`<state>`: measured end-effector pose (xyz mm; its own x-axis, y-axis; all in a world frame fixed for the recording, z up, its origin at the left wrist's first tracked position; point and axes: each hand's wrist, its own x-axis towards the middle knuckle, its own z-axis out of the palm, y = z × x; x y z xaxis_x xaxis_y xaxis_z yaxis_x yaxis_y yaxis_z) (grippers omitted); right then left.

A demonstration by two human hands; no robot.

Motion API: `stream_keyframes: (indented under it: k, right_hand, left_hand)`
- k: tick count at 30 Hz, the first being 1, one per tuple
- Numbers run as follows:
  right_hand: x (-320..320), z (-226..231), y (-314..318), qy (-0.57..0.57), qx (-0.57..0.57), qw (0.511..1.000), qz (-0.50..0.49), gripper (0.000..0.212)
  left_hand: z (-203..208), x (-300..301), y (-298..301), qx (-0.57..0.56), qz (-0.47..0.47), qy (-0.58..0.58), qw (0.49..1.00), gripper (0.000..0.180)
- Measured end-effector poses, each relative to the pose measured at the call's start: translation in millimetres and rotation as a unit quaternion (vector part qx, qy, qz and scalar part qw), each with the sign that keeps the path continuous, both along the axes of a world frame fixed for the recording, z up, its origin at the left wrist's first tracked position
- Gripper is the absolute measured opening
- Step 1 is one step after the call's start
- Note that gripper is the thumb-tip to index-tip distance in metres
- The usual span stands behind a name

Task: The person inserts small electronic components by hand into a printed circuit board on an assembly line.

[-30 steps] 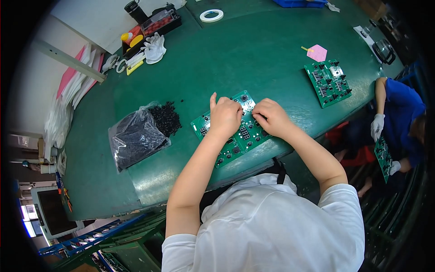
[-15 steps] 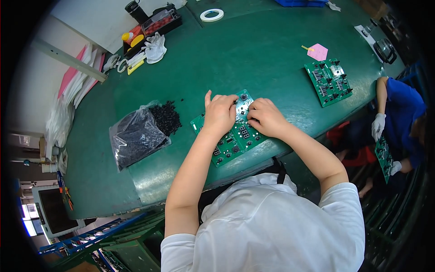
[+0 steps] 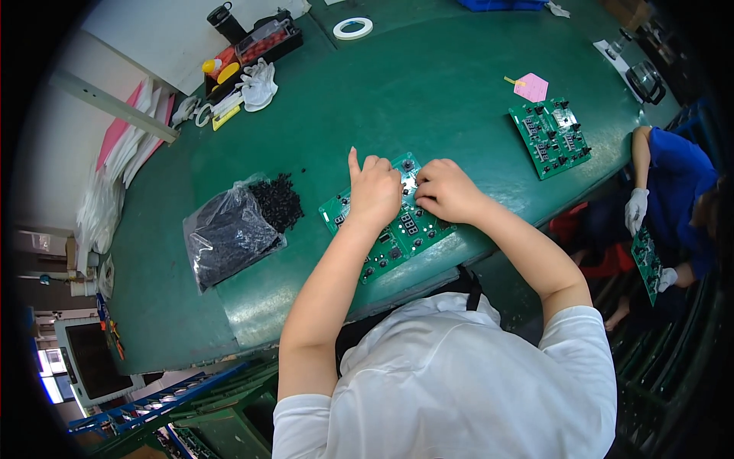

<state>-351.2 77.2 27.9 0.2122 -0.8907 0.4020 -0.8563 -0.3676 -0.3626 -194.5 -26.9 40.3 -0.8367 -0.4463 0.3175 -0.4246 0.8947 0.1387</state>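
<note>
Where boards (image 3: 409,224) lie, green tabletop (image 3: 397,92), pale wall (image 3: 160,38)

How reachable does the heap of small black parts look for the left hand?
Probably yes: just green tabletop and a corner of the green circuit board separate the left hand from the heap.

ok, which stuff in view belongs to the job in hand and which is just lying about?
In the job:
circuit board under the left hand and right hand
loose black parts, probably
plastic bag beside them, probably
second circuit board, probably

Lying about, it seems:
tape roll
white glove
glass jug
</note>
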Motion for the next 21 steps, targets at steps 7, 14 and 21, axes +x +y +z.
stream_keyframes:
  k: [7,14,21]
  right_hand:
    - [-21,13,-11,-0.199,-0.047,0.972,-0.120,0.008]
    - [-2,29,-69,-0.205,-0.052,0.974,-0.084,0.009]
    - [78,17,-186,-0.128,0.163,0.978,0.018,0.019]
  left_hand:
    - [2,-3,1,0.003,0.018,-0.025,1.000,0.006]
    - [-4,-2,9,-0.002,0.055,0.006,0.998,0.009]
    - [10,34,30,0.027,-0.032,0.124,0.991,0.013]
